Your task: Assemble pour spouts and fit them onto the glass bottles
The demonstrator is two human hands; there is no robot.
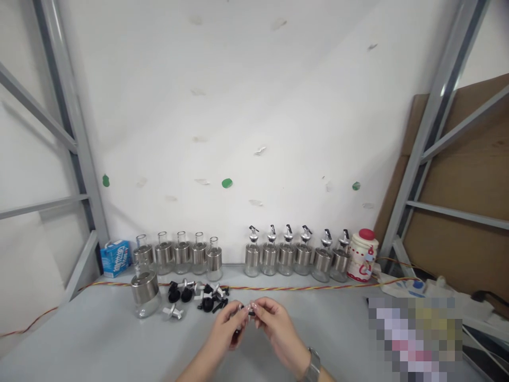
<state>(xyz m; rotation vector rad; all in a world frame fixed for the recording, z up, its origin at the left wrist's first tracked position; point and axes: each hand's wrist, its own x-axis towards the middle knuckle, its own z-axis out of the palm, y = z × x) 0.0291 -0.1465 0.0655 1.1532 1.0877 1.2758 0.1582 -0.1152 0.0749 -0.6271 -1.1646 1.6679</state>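
Observation:
My left hand (229, 324) and my right hand (274, 324) meet above the front of the table, fingertips pinched together. Between them is a small black part (251, 312), mostly hidden by the fingers. Something dark also shows under the left fingers, too covered to name. Just left of my hands lies a loose pile of bottle pourer parts: black stoppers (186, 295), silver spout pieces (172, 312) and small black levers (220, 305). Nearby stands an open glass bottle (145, 289) with a steel band, upright.
Several open glass bottles (181, 253) line the wall at left, beside a blue carton (115, 258). Several bottles with pourers (286, 254) stand at right, next to a red-lidded jar (361, 257). A twisted cord (278, 288) crosses the grey table; power strips (421, 286) lie right.

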